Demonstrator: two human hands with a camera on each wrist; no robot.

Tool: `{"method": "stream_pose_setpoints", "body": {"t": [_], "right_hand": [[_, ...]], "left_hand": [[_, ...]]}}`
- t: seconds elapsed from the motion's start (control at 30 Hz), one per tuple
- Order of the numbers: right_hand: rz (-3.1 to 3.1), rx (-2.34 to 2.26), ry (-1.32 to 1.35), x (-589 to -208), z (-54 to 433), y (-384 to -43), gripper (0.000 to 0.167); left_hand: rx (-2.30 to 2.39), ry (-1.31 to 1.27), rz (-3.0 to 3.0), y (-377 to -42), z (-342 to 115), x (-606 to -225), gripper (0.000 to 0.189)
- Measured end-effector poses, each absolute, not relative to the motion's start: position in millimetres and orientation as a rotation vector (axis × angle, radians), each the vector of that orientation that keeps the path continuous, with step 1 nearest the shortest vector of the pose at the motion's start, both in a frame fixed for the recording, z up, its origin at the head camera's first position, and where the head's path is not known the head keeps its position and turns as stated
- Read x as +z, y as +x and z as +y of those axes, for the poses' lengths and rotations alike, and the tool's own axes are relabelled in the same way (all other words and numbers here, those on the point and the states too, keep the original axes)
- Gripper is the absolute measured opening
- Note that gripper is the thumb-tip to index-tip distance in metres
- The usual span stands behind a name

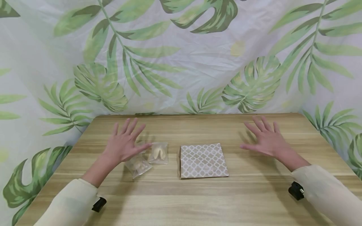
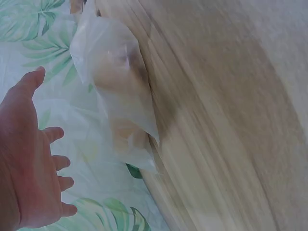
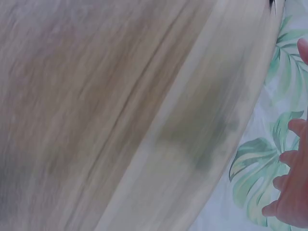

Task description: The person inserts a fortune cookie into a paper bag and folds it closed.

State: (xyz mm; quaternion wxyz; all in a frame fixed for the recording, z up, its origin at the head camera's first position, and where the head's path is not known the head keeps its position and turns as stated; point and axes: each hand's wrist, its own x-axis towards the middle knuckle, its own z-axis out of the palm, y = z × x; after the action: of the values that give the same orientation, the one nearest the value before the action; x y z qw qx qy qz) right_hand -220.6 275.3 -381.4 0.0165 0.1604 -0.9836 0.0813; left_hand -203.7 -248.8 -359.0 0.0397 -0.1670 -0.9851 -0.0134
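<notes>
My left hand (image 1: 122,145) hovers over the left part of the table, fingers spread and holding nothing. Beneath and beside it lie fortune cookies in clear wrappers: one wrapped fortune cookie (image 1: 159,153) shows plainly, another wrapped cookie (image 1: 139,166) lies nearer the front. A bit of a further wrapper (image 1: 140,144) shows behind the thumb, mostly hidden. In the left wrist view, wrapped cookies (image 2: 120,72) appear beyond the left hand (image 2: 31,159). A flat box or bag with a white lattice pattern (image 1: 203,160) lies mid-table. To its right my right hand (image 1: 267,141) is raised, fingers spread, touching nothing.
The wood-grain table (image 1: 181,204) reaches back to a leaf-print cloth (image 1: 198,62), which also hangs at both sides. Dark wrist devices (image 1: 296,191) sit under both pale sleeves (image 1: 325,191).
</notes>
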Motion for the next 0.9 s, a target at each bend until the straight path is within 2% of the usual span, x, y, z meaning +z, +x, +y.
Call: {"method": "stream_pose_setpoints", "body": {"t": [0.9], "right_hand": [[-2.958, 0.211, 0.705, -388.6, 239.9, -214.2, 0.096]], "left_hand": [[-0.039, -0.790, -2.888, -199.7, -205.6, -363.7, 0.083]]}}
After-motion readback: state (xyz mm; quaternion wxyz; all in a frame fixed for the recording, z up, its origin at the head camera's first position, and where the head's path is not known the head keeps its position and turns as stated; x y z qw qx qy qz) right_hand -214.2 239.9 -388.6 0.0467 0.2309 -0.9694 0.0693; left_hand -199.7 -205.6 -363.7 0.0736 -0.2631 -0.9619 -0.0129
